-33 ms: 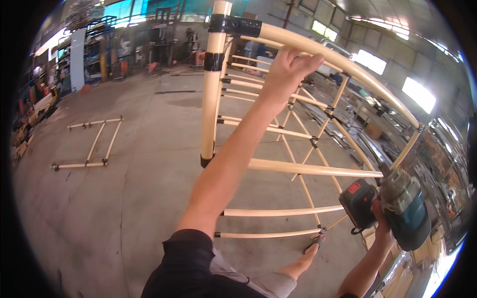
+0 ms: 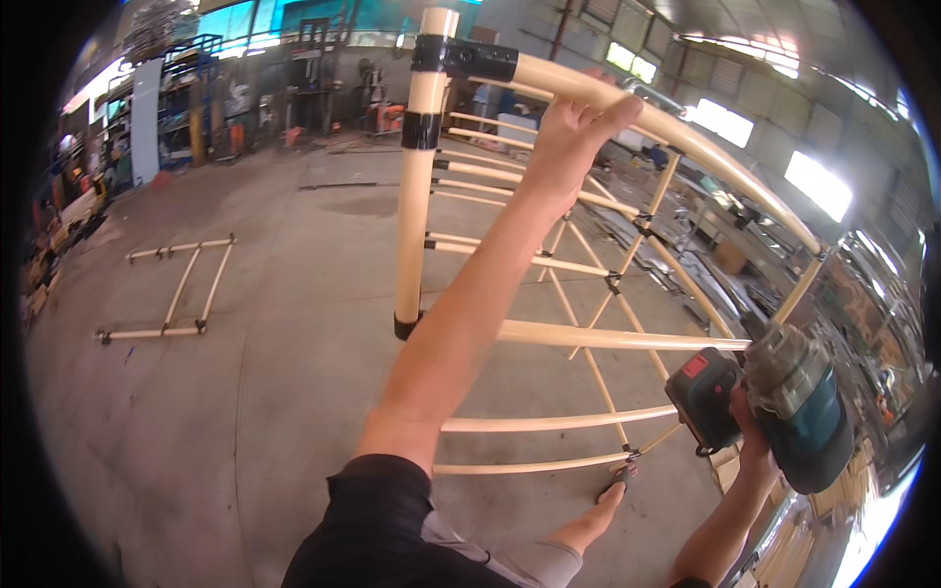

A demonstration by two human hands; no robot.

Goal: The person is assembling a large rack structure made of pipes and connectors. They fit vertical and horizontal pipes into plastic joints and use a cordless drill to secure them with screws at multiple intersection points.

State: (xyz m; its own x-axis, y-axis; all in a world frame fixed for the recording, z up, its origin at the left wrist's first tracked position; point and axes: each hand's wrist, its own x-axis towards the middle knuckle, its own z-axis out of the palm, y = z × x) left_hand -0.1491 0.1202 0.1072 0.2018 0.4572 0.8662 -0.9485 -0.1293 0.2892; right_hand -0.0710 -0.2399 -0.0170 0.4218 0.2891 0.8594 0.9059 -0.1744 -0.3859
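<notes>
A tall frame of cream pipes with black joints stands before me. My left hand [image 2: 573, 137] is closed around its top rail [image 2: 720, 152], the fingers passing over it and the thumb along it. To the left, a black joint [image 2: 466, 59] ties that rail to an upright post [image 2: 412, 216]. Low on the right, my right hand [image 2: 752, 431] grips a cordless impact driver [image 2: 799, 407] with a dark battery pack [image 2: 704, 402]. The tool's front is close to the right end of a middle rail [image 2: 618, 339]; whether it touches a joint there I cannot tell.
A smaller pipe frame [image 2: 201, 289] lies on the concrete floor [image 2: 304, 392] at the left. Racks of stored material [image 2: 186, 98] stand along the far left. Metal stock [image 2: 720, 284] and other piles line the right side. My foot [image 2: 619, 480] is beside the frame's lower corner.
My left hand's fingers now reach over the top rail, where earlier they bent at its near side. The view has shifted slightly. The right hand keeps hold of the impact driver.
</notes>
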